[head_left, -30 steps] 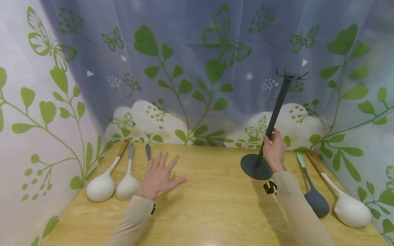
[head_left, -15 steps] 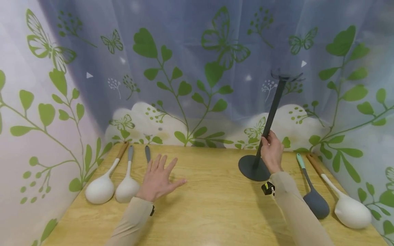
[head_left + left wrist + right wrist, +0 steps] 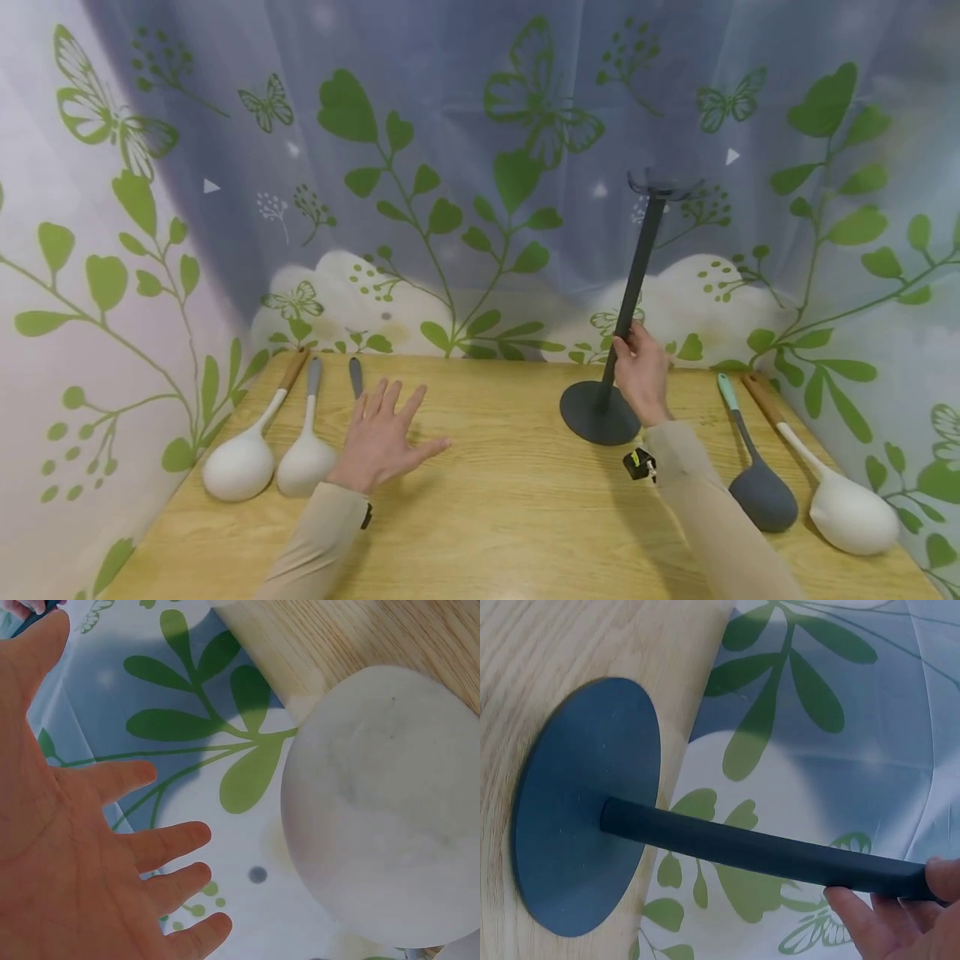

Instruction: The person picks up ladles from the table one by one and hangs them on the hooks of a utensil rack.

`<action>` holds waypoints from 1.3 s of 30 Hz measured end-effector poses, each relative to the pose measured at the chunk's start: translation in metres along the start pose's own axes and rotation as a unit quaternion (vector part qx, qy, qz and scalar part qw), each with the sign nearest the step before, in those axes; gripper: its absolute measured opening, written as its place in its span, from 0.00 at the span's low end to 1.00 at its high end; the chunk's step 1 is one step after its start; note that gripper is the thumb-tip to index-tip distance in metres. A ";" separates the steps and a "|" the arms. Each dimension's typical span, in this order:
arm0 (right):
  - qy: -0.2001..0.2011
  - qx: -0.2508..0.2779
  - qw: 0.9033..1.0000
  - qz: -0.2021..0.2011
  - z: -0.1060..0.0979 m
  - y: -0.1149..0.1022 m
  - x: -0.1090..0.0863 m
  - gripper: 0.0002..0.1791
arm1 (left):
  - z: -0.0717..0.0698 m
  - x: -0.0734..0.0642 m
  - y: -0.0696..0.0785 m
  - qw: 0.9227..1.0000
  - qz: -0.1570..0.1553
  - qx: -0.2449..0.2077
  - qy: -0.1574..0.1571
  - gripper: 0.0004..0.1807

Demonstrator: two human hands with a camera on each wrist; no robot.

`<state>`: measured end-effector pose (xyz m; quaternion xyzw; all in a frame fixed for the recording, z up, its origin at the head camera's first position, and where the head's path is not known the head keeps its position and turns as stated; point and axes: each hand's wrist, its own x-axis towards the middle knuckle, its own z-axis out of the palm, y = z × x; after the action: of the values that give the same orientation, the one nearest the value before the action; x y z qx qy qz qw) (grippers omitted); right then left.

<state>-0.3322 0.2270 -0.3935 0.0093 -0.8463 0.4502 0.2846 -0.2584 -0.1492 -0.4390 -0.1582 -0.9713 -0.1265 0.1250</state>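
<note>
My right hand (image 3: 642,372) grips the pole of a black utensil stand (image 3: 637,271), which has a round base and a ring of hooks on top. In the right wrist view, fingers and thumb close round the pole (image 3: 772,859) above the disc base (image 3: 577,817). At left, my left hand (image 3: 380,442) has its fingers spread and holds nothing. It partly covers a utensil with a dark grey handle (image 3: 356,377), whose head is hidden. Beside it lie a white ladle with a grey handle (image 3: 306,463) and another with a wooden handle (image 3: 238,467). A pale rounded bowl (image 3: 382,810) looms in the left wrist view.
On the right of the wooden table (image 3: 495,517) lie a dark grey ladle with a mint handle tip (image 3: 763,497) and a white ladle with a wooden handle (image 3: 853,515). A leaf-patterned curtain (image 3: 450,167) hangs along the back and sides.
The stand has shifted left across the table with my right hand still on its pole. My left hand stays almost in place.
</note>
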 end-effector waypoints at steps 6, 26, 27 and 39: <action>-0.026 0.021 0.999 -0.015 0.013 -0.012 -0.006 0.14 | 0.000 -0.001 -0.002 1.000 -0.003 0.002 -0.004 0.51; -0.080 0.049 0.995 -0.029 0.061 -0.054 -0.028 0.14 | -0.004 0.000 -0.002 1.000 -0.008 0.003 -0.008 0.49; -0.077 0.047 0.996 -0.030 0.061 -0.054 -0.027 0.14 | -0.004 0.000 -0.001 1.000 -0.008 0.003 -0.008 0.49; -0.085 0.059 0.994 -0.029 0.062 -0.056 -0.031 0.14 | -0.002 -0.002 -0.004 0.999 -0.017 0.004 -0.027 0.43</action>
<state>-0.3201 0.1388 -0.3931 0.0889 -0.8386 0.4888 0.2232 -0.2576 -0.1543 -0.4384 -0.1449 -0.9773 -0.1202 0.0970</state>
